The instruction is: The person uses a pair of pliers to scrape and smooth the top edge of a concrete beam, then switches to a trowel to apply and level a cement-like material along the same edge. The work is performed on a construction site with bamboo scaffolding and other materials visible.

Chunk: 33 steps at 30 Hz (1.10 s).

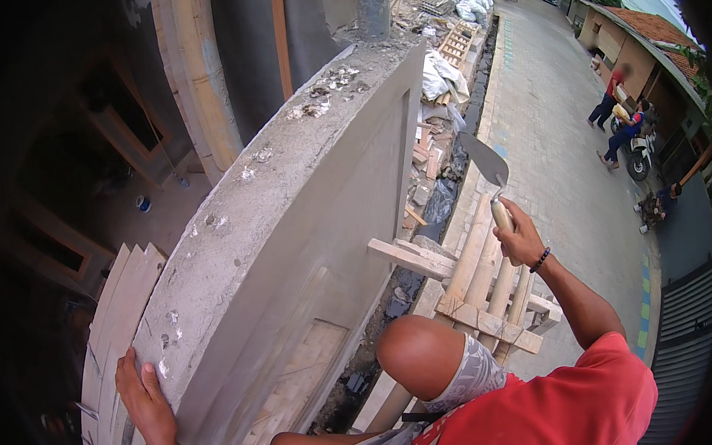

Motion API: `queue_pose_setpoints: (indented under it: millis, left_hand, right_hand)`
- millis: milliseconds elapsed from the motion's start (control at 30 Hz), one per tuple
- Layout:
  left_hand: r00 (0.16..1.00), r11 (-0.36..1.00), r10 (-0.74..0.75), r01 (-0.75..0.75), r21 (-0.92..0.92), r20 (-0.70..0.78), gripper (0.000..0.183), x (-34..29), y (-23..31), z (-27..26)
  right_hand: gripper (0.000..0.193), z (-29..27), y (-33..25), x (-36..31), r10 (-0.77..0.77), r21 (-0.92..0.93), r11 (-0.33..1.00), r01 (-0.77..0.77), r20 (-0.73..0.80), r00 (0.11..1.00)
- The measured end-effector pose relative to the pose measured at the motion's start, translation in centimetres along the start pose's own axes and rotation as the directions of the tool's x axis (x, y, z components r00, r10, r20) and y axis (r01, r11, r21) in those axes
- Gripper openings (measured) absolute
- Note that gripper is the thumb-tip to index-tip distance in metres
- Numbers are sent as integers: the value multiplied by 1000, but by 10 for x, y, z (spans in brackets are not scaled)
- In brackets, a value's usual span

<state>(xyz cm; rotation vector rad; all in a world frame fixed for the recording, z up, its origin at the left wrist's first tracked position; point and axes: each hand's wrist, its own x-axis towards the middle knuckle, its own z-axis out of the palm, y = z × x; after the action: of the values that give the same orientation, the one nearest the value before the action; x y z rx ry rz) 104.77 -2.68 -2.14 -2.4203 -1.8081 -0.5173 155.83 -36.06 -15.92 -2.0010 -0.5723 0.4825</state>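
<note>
My right hand [521, 233] is wrapped round the pale handle of a trowel [487, 161], its grey blade pointing up and away over the street side. My left hand [146, 395] lies on the near left edge of a concrete wall top [236, 201], fingers stretched out and holding nothing. Rough grey cement covers that top, with whitish lumps and splatters [312, 107] toward the far end. The wall's street-side face [315, 217] is smooth grey render with recessed panels.
Beside the wall, a bamboo and timber scaffold [490, 288] stands under my knees. Below it runs a dark drainage ditch [444, 201] with rubble and white sacks [445, 78]. People and a motorbike [637, 156] are across the paved street [556, 88]. Bamboo poles [196, 77] rise left of the wall.
</note>
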Motion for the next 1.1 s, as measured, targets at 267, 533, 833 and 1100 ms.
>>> queue_pose_setpoints:
  millis: [267,533,833,1100]
  left_hand:
    - [999,999,48,-47,-27,0,43,-3,0,2]
    - [998,997,56,-57,-47,-30,43,-4,3,2]
    - [998,998,50,-51,-42,-25,43,-6,9,-2]
    - [999,998,38,-40,-54,-26,44,-5,10,0]
  right_hand:
    - [64,-37,-75,94,-401,-476,822,311,-97,911]
    - [53,-31,-129,141,-400,-535,775,336,-5,916]
    - [58,10,-131,147,-614,-563,617,549,92,784]
    - [55,69,-204,147,-521,-641,518,567,290,803]
